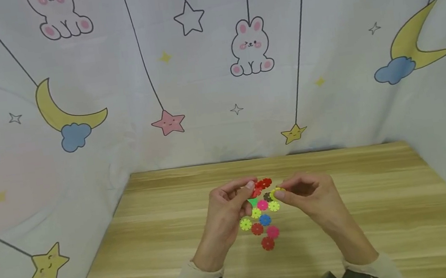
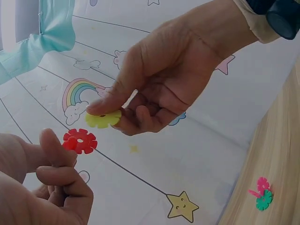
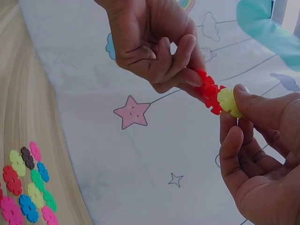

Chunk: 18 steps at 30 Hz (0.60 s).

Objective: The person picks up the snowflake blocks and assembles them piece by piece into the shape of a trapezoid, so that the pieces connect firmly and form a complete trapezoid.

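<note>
Both angled inward above the table (image 1: 158, 256), my left hand (image 1: 226, 207) pinched red discs (image 3: 212, 96) and my right hand (image 1: 318, 197) a yellow disc (image 3: 227, 101).

On the light brown, stripy wooden surface (image 1: 379, 203), flat plastic flower-shaped pieces (image 1: 257, 229) lie close together in a bunch: red ones (image 1: 268, 243), hot pink ones (image 1: 272, 232), blue ones (image 1: 265, 220), pale yellow ones (image 1: 245, 224), green ones (image 3: 37, 180) and a dark brown one (image 3: 27, 158).

Two hands (image 1: 229, 211) (image 1: 315, 196), over a dozen discs (image 1: 265, 220) — one brown disc (image 3: 27, 158).
</note>
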Motion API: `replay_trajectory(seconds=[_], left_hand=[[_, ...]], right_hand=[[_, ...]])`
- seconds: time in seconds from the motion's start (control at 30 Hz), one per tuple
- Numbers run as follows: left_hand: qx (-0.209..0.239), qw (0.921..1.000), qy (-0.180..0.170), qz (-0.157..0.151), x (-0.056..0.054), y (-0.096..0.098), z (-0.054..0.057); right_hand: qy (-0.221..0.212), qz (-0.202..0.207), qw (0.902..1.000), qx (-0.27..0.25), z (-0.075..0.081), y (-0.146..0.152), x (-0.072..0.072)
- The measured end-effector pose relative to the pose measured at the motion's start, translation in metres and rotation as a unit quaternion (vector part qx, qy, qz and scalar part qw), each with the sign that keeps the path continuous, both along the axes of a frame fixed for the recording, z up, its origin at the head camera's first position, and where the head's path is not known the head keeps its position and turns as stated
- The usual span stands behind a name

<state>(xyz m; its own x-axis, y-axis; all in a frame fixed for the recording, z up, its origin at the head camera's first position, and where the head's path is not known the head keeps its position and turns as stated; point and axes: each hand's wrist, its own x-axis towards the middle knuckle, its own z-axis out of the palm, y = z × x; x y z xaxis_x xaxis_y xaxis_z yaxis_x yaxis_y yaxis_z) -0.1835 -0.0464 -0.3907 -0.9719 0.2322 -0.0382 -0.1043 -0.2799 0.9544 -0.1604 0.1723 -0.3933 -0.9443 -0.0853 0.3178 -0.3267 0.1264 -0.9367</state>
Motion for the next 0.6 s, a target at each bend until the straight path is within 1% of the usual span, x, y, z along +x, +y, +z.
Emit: replay_trajectory(seconds=[0.13,0.23,0.37,0.47,0.6], left_hand=[[0.004,1.0,0.0,0.004,0.0022,0.0026,0.0002],[-0.006,0.9999,0.005,0.013,0.0038,0.0046,0.0002],[-0.018,0.9995,0.015,0.02,0.0051,0.0074,-0.0001],[-0.009,0.9996,0.019,0.02,0.0056,0.0094,-0.0007],[0.003,0.9994,0.02,0.026,0.0061,0.0106,-0.0009]], right_hand=[[0.022,0.008,0.9993,-0.03,0.0022,-0.0057,-0.002],[0.038,0.013,0.9983,-0.041,0.0012,-0.0084,-0.0037],[0.054,0.011,0.9976,-0.041,-0.0012,-0.0094,-0.0045],[0.071,0.007,0.9969,-0.034,-0.0029,-0.0098,-0.0048],[0.108,-0.004,0.994,-0.019,-0.0046,-0.0114,-0.0046]])
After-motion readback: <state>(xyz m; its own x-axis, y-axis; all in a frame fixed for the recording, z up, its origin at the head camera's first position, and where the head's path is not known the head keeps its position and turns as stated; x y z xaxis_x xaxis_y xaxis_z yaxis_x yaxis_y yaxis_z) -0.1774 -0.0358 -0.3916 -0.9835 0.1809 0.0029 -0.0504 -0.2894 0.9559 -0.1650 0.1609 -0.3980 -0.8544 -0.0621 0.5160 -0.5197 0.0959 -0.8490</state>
